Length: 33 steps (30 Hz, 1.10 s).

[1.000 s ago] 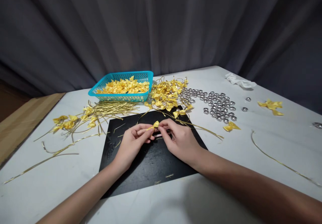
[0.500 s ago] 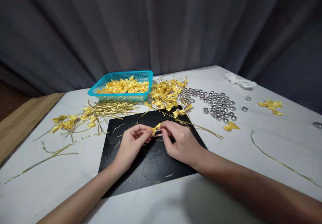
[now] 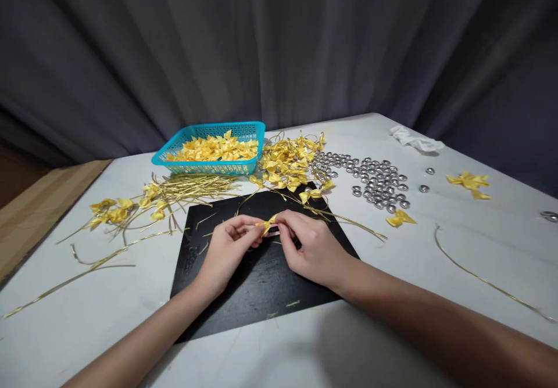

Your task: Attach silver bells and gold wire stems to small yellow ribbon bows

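Note:
Over a black board, both hands pinch one small yellow ribbon bow between them. My left hand is closed on the bow's left side, thumb against the fingertips. My right hand grips its right side with thumb and forefinger. A loop of gold cord arcs above the hands; whether it joins the bow is hidden by the fingers. Beyond the board's far edge lies a heap of yellow bows on gold cords.
A blue basket of yellow bows stands at the back, with a bundle of gold cords before it. Several silver heart-shaped beads are scattered right of centre. A crumpled white tissue and loose bows lie at right.
The right hand's fingertips have shifted very slightly left, closer to the left hand. Both hands keep their pinch on the bow, and the surroundings stay the same.

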Available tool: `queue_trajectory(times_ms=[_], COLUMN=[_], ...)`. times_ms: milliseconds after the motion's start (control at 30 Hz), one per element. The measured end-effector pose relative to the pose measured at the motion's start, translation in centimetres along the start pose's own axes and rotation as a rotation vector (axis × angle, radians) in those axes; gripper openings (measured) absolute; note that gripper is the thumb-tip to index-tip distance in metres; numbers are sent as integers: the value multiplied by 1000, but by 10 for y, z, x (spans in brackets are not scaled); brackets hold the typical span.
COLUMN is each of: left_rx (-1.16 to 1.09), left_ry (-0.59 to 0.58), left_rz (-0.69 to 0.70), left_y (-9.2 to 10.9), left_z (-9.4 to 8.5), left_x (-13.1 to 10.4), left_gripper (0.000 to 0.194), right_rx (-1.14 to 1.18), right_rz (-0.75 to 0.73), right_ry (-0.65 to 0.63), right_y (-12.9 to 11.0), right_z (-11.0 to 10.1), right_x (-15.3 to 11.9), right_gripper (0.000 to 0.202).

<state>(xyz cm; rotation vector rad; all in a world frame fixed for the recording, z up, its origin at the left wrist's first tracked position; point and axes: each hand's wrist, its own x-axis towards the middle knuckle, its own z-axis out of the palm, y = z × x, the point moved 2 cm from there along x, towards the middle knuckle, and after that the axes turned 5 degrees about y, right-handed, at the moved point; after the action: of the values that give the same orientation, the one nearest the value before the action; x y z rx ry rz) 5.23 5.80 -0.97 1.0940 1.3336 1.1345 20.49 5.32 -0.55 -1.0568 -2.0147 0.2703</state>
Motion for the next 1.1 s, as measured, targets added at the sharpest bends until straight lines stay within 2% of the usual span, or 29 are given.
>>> queue_trajectory(times_ms=[500,1100], left_rx=[-7,-2], left_ry=[7,2], left_rz=[2,6], left_y=[-1,1], left_z=[0,1], left_x=[0,-1], left_gripper=[16,11], right_rx=[-9,-25], right_rz=[22,10], right_ry=[28,-19], right_y=[1,0], right_z=[0,1], right_x=[0,0], right_gripper=[14,16])
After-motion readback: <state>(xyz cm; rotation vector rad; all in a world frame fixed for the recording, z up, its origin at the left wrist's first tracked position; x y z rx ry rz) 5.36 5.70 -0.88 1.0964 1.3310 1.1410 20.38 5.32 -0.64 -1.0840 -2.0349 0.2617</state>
